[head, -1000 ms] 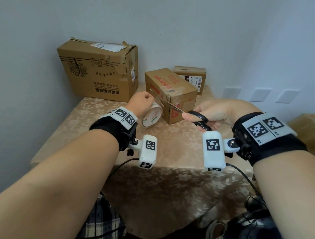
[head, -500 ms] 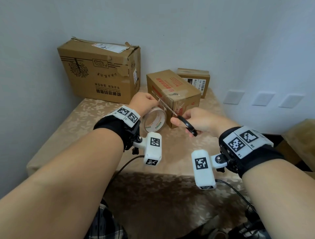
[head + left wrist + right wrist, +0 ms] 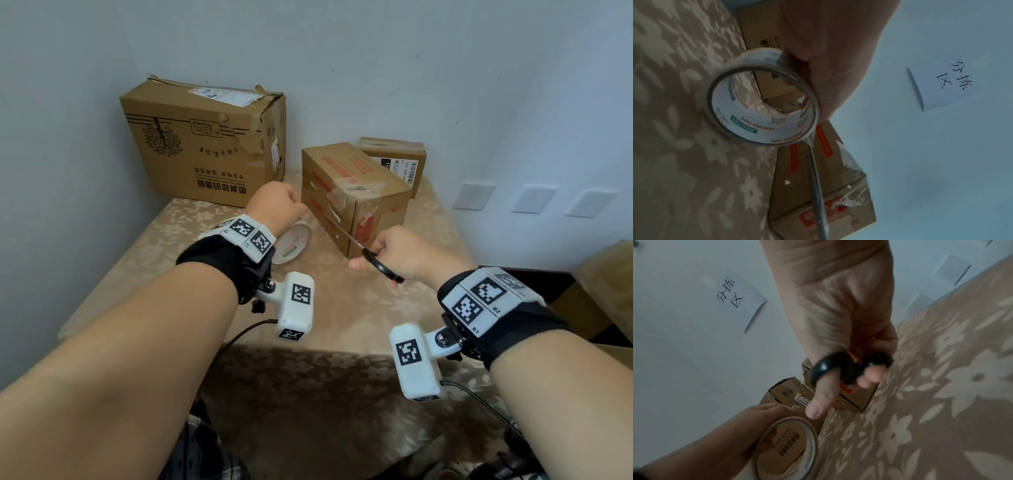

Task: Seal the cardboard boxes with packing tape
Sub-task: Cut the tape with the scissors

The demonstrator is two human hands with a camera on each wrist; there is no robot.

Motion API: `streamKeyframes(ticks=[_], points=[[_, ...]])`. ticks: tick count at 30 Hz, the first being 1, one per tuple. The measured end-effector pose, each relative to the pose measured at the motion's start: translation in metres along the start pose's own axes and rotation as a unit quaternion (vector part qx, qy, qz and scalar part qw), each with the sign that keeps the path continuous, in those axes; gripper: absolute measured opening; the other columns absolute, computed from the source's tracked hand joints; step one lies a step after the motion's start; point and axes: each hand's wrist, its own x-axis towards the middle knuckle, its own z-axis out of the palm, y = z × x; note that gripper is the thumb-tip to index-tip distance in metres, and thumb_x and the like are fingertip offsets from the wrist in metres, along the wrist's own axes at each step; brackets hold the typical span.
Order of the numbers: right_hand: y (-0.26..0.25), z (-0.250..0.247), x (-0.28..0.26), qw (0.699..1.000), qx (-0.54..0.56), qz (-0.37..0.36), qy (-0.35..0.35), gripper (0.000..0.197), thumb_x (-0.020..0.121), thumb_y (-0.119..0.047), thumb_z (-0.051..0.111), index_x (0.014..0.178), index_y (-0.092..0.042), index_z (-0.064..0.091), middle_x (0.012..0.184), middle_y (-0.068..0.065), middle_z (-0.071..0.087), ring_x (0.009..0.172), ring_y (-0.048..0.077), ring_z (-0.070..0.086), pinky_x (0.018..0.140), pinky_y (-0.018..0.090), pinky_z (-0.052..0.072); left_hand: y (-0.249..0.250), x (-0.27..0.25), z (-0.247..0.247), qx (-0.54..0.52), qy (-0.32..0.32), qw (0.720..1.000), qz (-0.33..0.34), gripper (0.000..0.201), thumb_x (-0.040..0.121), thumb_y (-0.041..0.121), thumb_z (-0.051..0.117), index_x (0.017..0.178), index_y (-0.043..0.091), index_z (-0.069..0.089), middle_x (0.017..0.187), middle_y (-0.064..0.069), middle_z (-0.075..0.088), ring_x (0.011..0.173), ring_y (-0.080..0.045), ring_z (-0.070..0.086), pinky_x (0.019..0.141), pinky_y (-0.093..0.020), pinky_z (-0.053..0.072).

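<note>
The left hand was curled round a roll of clear packing tape — a thin ring of glossy film on a white card core printed with green and red lettering — held just above the flowered, beige tablecloth. From the roll's far edge a strip of clear tape ran away from the fingers to the middle cardboard box, a long brown carton with orange-red print and crinkled, shiny tape already across its top and near end. That box stood just beyond both hands, its near corner between them.

The right hand gripped a pair of scissors: thumb through one smooth black plastic loop, fingers curled through the other, the loops drawn close together. The slim steel blades pointed up and left from the grip, towards the strip beside the roll; whether they touched it could not be told.

Behind the left hand stood the large cardboard box, matte brown, dented, with torn tape and a tree printed on its side. A small cardboard box with a barcode label sat behind the middle one — against the pale wall.
</note>
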Motion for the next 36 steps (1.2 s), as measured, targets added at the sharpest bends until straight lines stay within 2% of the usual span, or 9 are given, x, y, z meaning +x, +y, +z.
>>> streamKeyframes(ticks=[5,7,9,11,13,16,24,29,36], points=[[-0.009,0.005,0.0,0.976,-0.204,-0.026,-0.072,0.05,0.088,-0.022,0.064,0.133,-0.007,0.053,0.119,0.006,0.062,0.103,0.022,0.059,0.089,0.031,0.05,0.002,-0.002,-0.027,0.079,0.019,0.989,0.121,0.012,0.087,0.018,0.055,0.08,0.013,0.064,0.117,0.002,0.064,0.102,-0.018,0.06,0.083,-0.032,0.048],[-0.018,-0.001,-0.003,0.97,-0.228,-0.075,0.037,0.031,0.091,-0.017,0.053,0.12,-0.012,0.064,0.118,0.007,0.066,0.103,0.025,0.062,0.09,0.036,0.052,0.009,-0.005,-0.031,0.124,-0.016,0.976,0.176,0.013,0.085,0.018,0.057,0.074,0.016,0.062,0.14,0.01,0.05,0.111,-0.009,0.058,0.085,-0.031,0.049],[-0.026,-0.009,-0.001,0.946,-0.187,-0.128,0.23,0.027,0.096,-0.022,0.045,0.106,-0.014,0.068,0.1,0.004,0.069,0.086,0.023,0.065,0.076,0.04,0.055,0.012,-0.005,-0.027,0.161,-0.039,0.966,0.199,0.015,0.086,0.021,0.057,0.071,0.019,0.06,0.146,0.017,0.04,0.088,0.006,0.061,0.069,-0.027,0.051],[-0.034,-0.012,0.007,0.914,-0.184,-0.159,0.326,0.037,0.1,-0.034,0.038,0.12,-0.013,0.061,0.116,0.007,0.064,0.103,0.024,0.06,0.088,0.041,0.051,0.013,-0.004,-0.02,0.191,-0.045,0.96,0.2,0.016,0.087,0.025,0.056,0.072,0.019,0.059,0.149,0.02,0.034,0.065,0.007,0.055,0.056,-0.022,0.045],[-0.039,-0.009,0.025,0.918,-0.242,-0.127,0.287,0.055,0.102,-0.044,0.026,0.144,-0.012,0.041,0.148,0.01,0.041,0.137,0.026,0.037,0.116,0.043,0.025,0.011,-0.001,-0.012,0.211,-0.047,0.955,0.204,0.016,0.086,0.026,0.055,0.073,0.017,0.058,0.15,0.021,0.032,0.074,-0.006,0.061,0.056,-0.023,0.043],[-0.046,0.002,0.057,0.929,-0.273,-0.059,0.241,0.063,0.102,-0.048,0.01,0.153,-0.012,0.02,0.16,0.008,0.019,0.148,0.022,0.013,0.12,0.044,0.0,0.003,0.005,-0.006,0.224,-0.045,0.952,0.202,0.013,0.085,0.025,0.056,0.076,0.017,0.059,0.151,0.023,0.029,0.079,-0.011,0.058,0.056,-0.023,0.037],[-0.03,0.003,0.078,0.908,-0.317,-0.095,0.257,0.061,0.098,-0.041,0.045,0.151,-0.019,0.024,0.157,0.003,0.027,0.145,0.022,0.023,0.118,0.038,0.014,-0.003,0.006,-0.008,0.195,-0.037,0.962,0.186,0.017,0.087,0.026,0.055,0.071,0.021,0.056,0.152,0.024,0.025,0.075,-0.013,0.062,0.061,-0.029,0.05],[-0.009,-0.032,0.053,0.94,-0.244,-0.164,0.172,0.066,0.091,-0.022,0.062,0.149,-0.027,0.03,0.155,-0.008,0.027,0.145,0.013,0.021,0.118,0.036,-0.002,0.016,0.003,-0.002,0.203,-0.052,0.954,0.213,0.015,0.089,0.027,0.054,0.078,0.019,0.059,0.156,0.02,0.017,0.089,-0.014,0.061,0.064,-0.026,0.042],[-0.003,-0.024,0.045,0.907,-0.334,-0.103,0.234,0.059,0.101,-0.051,0.02,0.153,-0.023,0.016,0.159,-0.006,0.017,0.147,0.016,0.015,0.12,0.045,0.0,0.021,0.009,0.023,0.141,-0.016,0.966,0.214,0.014,0.088,0.026,0.054,0.075,0.021,0.056,0.148,0.02,0.037,0.108,-0.008,0.058,0.074,-0.026,0.046]])
